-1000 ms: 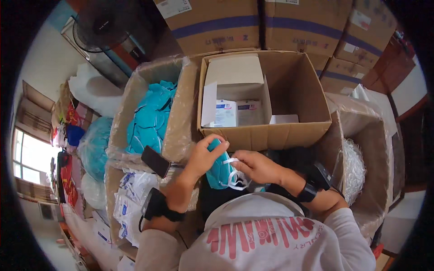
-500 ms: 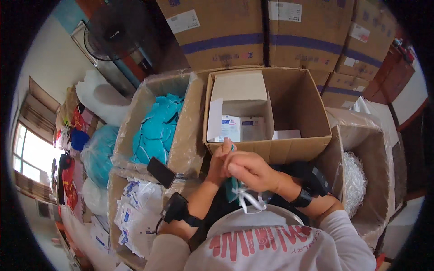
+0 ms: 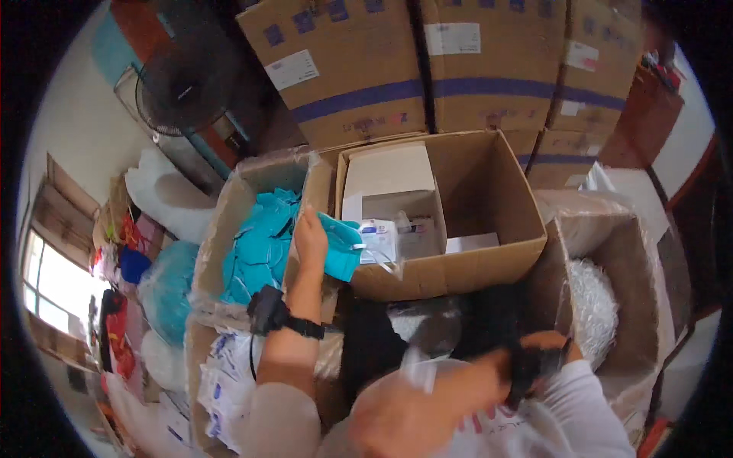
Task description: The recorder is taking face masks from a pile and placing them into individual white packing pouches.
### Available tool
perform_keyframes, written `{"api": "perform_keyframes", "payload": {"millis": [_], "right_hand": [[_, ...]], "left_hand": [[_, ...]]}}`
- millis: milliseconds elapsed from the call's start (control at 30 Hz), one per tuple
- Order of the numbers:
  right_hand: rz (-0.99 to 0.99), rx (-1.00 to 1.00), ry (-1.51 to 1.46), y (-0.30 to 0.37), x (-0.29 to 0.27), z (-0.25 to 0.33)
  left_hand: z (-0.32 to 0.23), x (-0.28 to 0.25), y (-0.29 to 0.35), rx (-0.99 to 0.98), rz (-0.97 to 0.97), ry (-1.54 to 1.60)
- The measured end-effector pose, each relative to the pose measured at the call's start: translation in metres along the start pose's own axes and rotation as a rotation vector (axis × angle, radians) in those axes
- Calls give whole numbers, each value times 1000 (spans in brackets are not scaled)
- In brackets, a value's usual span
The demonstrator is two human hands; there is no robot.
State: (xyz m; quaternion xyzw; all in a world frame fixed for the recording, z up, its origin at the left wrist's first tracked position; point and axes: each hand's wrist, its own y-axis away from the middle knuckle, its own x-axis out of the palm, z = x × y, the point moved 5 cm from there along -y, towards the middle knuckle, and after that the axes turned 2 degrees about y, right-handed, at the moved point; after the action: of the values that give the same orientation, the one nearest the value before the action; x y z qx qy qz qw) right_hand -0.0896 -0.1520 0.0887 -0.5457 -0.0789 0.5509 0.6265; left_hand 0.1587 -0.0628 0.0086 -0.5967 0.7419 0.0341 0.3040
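Note:
My left hand [image 3: 311, 243] is closed on the edge of a teal face mask [image 3: 341, 248], whose white straps hang off its right side. It is raised between the box of teal masks [image 3: 261, 248] and the open cardboard box [image 3: 450, 276]. My right hand [image 3: 401, 420] is low in front of my chest, apart from the mask and smeared by motion, so its fingers do not show. Inside the open box is a white carton [image 3: 389, 172] with small printed packets [image 3: 378, 240] in it.
At lower left a box holds printed white packets [image 3: 229, 382]. To the right, another box contains a heap of white straps [image 3: 592, 313]. Stacked sealed cartons [image 3: 496, 61] block the back. A fan [image 3: 183, 91] stands at back left, and a teal-filled bag [image 3: 169, 282] sits far left.
My hands have parted. The left has gone forward and left with the mask; the right has dropped back toward my body. The view has shifted slightly, and the phone no longer shows.

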Motion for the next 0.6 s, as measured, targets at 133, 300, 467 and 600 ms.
{"api": "perform_keyframes", "payload": {"millis": [133, 300, 467, 600], "right_hand": [[-415, 585, -316, -12, -36, -39], [-472, 798, -777, 13, -15, -92], [-254, 1228, -917, 46, 36, -89], [-32, 1151, -1081, 54, 43, -58]], "left_hand": [[-31, -13, 9, 20, 20, 266], [-78, 11, 41, -190, 154, 658], [-65, 18, 41, -219, 37, 580], [-48, 9, 37, -125, -139, 386]]}}
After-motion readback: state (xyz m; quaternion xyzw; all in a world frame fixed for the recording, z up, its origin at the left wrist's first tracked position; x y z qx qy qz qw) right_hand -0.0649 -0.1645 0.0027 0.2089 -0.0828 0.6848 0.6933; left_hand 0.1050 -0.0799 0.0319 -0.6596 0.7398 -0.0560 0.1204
